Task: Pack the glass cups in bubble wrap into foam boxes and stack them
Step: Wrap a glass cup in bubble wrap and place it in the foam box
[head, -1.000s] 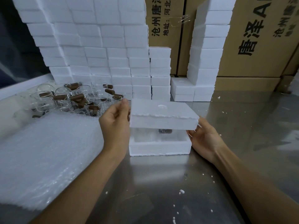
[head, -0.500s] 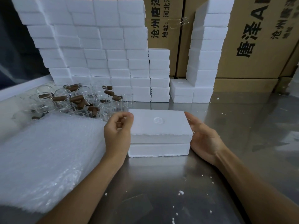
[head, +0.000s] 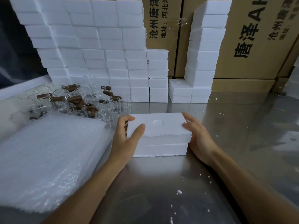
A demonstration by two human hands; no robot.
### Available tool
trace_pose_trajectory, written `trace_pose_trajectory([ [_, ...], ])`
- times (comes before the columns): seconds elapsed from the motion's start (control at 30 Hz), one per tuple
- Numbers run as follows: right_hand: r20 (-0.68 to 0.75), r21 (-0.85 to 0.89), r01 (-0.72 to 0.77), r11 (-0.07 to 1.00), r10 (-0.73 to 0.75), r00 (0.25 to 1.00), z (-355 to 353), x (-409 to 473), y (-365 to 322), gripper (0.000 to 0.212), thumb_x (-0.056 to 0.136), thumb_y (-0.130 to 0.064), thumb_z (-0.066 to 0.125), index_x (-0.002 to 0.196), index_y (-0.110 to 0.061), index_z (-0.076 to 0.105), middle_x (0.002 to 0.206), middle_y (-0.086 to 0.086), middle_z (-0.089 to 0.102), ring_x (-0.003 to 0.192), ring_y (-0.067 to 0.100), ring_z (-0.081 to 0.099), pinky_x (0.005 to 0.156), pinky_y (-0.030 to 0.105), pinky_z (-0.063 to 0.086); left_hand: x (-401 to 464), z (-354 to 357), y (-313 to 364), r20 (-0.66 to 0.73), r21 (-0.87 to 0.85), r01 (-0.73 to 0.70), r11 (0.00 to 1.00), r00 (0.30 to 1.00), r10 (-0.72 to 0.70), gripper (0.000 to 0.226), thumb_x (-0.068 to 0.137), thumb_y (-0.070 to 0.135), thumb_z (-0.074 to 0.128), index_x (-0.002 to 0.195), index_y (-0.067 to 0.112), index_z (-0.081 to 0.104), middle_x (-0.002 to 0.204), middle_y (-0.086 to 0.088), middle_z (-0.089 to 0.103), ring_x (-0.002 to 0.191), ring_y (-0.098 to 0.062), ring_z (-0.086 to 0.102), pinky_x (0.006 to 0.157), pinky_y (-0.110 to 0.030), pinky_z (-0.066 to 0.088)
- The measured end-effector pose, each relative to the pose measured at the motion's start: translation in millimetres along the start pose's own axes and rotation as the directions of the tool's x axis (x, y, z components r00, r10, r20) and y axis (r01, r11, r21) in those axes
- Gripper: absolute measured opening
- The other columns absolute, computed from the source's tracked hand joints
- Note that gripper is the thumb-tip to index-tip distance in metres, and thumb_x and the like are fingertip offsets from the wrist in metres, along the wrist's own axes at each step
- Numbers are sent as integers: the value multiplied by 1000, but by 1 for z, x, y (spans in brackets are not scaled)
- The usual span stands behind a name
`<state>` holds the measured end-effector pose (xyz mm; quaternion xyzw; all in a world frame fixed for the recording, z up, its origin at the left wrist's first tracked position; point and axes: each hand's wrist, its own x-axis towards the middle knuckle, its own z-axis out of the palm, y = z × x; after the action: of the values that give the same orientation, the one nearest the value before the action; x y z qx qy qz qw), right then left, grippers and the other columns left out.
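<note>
Behind everything, brown cardboard cartons printed with black characters fill the back of the scene. Against them stands a wide wall of stacked foam boxes, stepping down to the right, with a separate narrow tower of foam boxes rising further right. All of this sits on a steel table scattered with white foam crumbs. At the left edge lies a thick pile of bubble wrap, and just beyond it a cluster of glass cups with brown handles, some upright and some tipped over.

Near the middle of the table, in front of the wall, rests the closed foam box, its lid sitting flush on the base, a round mark on top. The left hand grips its left end, thumb laid on the lid and fingers curled round the far corner. The right hand holds the right end, fingers bent over the lid's edge, palm against the side.
</note>
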<state>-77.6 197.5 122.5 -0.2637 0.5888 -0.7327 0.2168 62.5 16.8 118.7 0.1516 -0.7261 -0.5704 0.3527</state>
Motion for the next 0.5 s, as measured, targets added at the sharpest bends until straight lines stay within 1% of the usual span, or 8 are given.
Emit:
trace_pose_trajectory([
  [0.07,-37,-68,11,998,-14,999,3,-2,2,37,96,-25,56,131,-36,58,133,-2,64,121,18,62,104,38,45,1,-1,-1,-8,-2,2,1000,1000,-2,31,81,45,61,108,34,50,121,7,55,123,-17,51,104,-38,43],
  [0.17,-43,-259,73,963,-87,995,6,-3,6,47,89,-54,52,136,-51,51,139,-28,52,128,-6,49,118,34,31,4,-2,-1,-6,31,14,999,1000,-13,30,83,49,53,109,35,48,117,21,52,118,-8,49,87,-22,40],
  [0.23,-25,-356,116,927,-133,991,8,-5,6,60,81,-74,51,137,-54,45,134,-44,45,127,-20,39,118,25,26,6,-2,-2,-10,23,20,1000,1000,-19,34,80,49,50,110,33,49,115,26,51,116,-1,47,81,-14,36],
  [0.27,2,-400,129,907,-139,990,9,-7,6,72,73,-81,56,139,-56,41,131,-49,43,125,-23,38,113,17,28,7,-3,-2,-13,18,20,1000,1000,-20,35,80,48,50,110,32,50,115,25,51,116,-1,48,82,-14,35],
  [0.33,53,-497,141,856,-133,990,11,-10,9,93,58,-79,73,139,-59,32,125,-50,43,119,-24,41,95,0,34,8,-5,-4,-19,10,14,1000,1000,-14,33,80,45,52,109,31,51,115,19,54,114,-9,50,84,-22,38],
  [0.37,67,-529,144,837,-128,990,10,-11,11,98,54,-72,81,137,-59,31,123,-45,46,115,-21,45,88,-3,37,9,-5,-6,-18,4,11,1000,1000,-11,31,79,44,52,108,32,51,114,16,54,114,-12,50,85,-27,39],
  [0.43,79,-550,158,820,-137,987,8,-9,15,97,51,-60,89,130,-58,34,125,-29,51,112,-12,51,85,0,40,9,-7,-8,-7,-6,7,1000,1000,-7,27,79,43,53,104,34,51,113,12,55,114,-16,51,88,-32,40],
  [0.5,93,-542,184,820,-159,983,6,-8,15,94,49,-58,91,126,-53,37,123,-25,52,111,-7,53,85,3,41,9,-8,-8,1,-15,-13,1000,1000,13,25,78,41,55,102,34,51,107,15,56,109,-11,52,87,-30,40],
])
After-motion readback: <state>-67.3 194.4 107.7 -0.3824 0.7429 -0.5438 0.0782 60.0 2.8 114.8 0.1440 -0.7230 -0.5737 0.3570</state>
